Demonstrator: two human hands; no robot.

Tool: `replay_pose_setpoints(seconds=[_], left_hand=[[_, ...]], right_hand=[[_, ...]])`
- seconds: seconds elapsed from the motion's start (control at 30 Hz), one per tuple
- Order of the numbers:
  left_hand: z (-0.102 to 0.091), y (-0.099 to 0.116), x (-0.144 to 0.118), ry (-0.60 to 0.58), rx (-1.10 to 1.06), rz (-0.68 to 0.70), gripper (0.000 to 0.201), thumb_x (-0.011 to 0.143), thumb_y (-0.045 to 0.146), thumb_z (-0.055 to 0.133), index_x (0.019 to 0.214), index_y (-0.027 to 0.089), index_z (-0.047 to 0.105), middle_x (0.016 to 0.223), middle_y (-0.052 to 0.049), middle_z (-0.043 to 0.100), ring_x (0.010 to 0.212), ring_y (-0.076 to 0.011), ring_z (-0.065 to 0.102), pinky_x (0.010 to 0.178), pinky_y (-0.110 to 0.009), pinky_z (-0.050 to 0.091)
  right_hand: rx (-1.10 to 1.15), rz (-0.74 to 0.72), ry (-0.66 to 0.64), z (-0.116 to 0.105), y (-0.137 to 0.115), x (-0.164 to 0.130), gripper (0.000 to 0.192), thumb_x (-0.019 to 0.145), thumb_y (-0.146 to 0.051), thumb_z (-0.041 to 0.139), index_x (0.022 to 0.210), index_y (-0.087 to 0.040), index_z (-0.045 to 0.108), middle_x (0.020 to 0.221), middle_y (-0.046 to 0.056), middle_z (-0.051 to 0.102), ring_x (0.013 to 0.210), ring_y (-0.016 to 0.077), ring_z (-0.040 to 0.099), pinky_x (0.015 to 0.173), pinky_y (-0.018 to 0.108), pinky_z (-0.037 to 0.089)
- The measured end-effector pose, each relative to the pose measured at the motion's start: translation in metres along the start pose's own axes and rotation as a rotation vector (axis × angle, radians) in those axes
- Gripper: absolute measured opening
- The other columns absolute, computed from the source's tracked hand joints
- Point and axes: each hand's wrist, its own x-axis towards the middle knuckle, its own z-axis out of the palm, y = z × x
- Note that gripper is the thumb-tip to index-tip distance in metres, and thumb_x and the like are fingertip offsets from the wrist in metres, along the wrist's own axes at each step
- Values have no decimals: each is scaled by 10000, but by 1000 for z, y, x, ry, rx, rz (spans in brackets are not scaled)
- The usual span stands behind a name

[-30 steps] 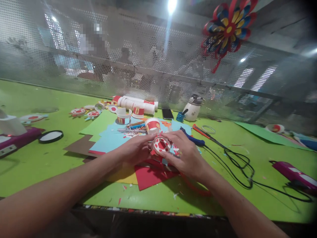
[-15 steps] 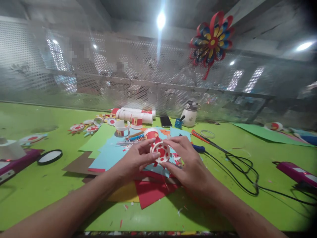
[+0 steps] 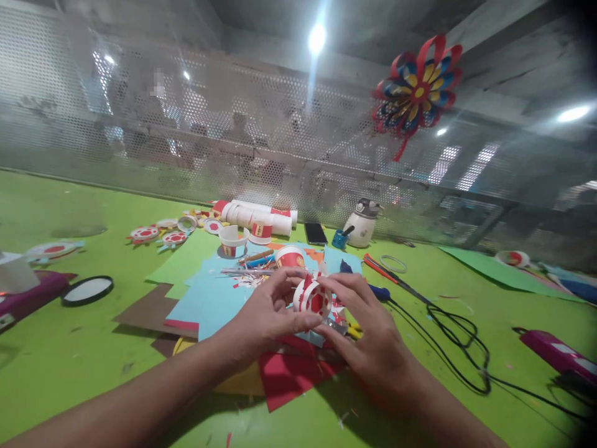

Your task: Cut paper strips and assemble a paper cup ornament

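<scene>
Between my two hands is a paper-cup turtle (image 3: 317, 303), a shallow white cup base with red patches on its face and red pieces at its rim. My left hand (image 3: 270, 314) grips its left side, thumb along the lower edge and fingers behind. On the right, my right hand (image 3: 373, 326) pinches the rim with fingertips above and thumb below. Under the hands lie sheets of coloured paper, among them a light blue sheet (image 3: 219, 298) and a red sheet (image 3: 284, 379). Just behind stands a red and white paper cup (image 3: 290, 256). Yellow-handled scissors (image 3: 355, 331) are partly hidden by my right hand.
Similar paper turtles (image 3: 144, 234) lie back left. Stacked paper cups (image 3: 256, 218), a phone (image 3: 316, 234), a glue pot (image 3: 340, 238) and a bottle (image 3: 362, 223) stand behind. At right, a corded tool (image 3: 380, 292) trails black cable; a magnifier-like disc (image 3: 87, 290) lies left.
The turtle has been turned so its side wall shows more, and my left thumb has slid to its lower edge. The yellow scissors handles have come into sight. The camera view has tilted slightly.
</scene>
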Motion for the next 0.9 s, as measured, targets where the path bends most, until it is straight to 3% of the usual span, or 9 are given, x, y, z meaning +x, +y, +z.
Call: replay_pose_setpoints(seconds=[0.4,0.63,0.9], left_hand=[[-3,6,1,-86,-112,11,392,677,167,756,1027,210,584,1048,-72,661,867,-175,632,742,-296,507],[-1,11,-2,-155,-139,25,452,695,121,742,1117,209,608,1139,-62,649,954,-180,635,862,-338,503],[-5,7,0,-203,-188,45,439,666,83,766,1049,245,624,967,-3,678,880,-142,649,762,-275,540]], right_hand=[[22,-1,-21,-8,0,1,565,825,-151,626,1344,-235,418,1254,81,487,1184,222,448,999,382,426],[-54,-65,33,-11,-1,2,571,811,-160,650,1343,-167,440,1220,105,505,1153,227,471,989,393,425],[-97,-137,108,-12,-4,2,560,787,-139,672,1309,-133,470,1185,120,526,1120,235,490,956,395,436]])
